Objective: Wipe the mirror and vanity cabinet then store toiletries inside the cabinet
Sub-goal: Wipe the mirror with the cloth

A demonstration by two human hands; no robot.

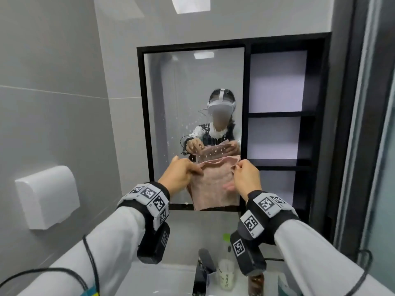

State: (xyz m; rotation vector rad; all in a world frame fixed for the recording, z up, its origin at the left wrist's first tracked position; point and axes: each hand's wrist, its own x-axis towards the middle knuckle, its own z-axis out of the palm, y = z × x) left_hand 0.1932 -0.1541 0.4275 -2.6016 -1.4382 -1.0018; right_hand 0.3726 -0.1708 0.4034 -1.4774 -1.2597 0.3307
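both arms are raised in front of the mirror [188,86], elbows low, forearms angling up & inward, white sleeves [119,236] pushed back behind black wrist bands [152,201] w/ square printed tags. the 2 hands sit at about the same height, near each other, close to the mirror's lower half.

l hand [181,175]: back of hand up, fingers curled, thumb & fingertips pinching the top left edge of the pink cloth [213,189]. r hand [245,178]: wrist bent a bit, fingers curled in, pinching the cloth's top right corner. both are grasping the cloth, neither is slack.

the cloth hangs down betw the 2 hands like a small sheet, top edge sagging & rumpled, bottom edge level w/ the mirror's lower frame. can't tell if it's touching the glass. white splashes [186,127] dot the glass just above & left of the hands.

the cabinet [277,114] is right of the mirror in the same black frame, open shelves w/ pale backs.

toiletries are down by the sink, below the r wrist: a white bottle [226,274], a green-capped bottle [227,240] behind it, a brown jar [257,284] partly hidden by the r wrist gear. dark tap [203,272] just left of them. white dispenser [48,195] on the left wall.
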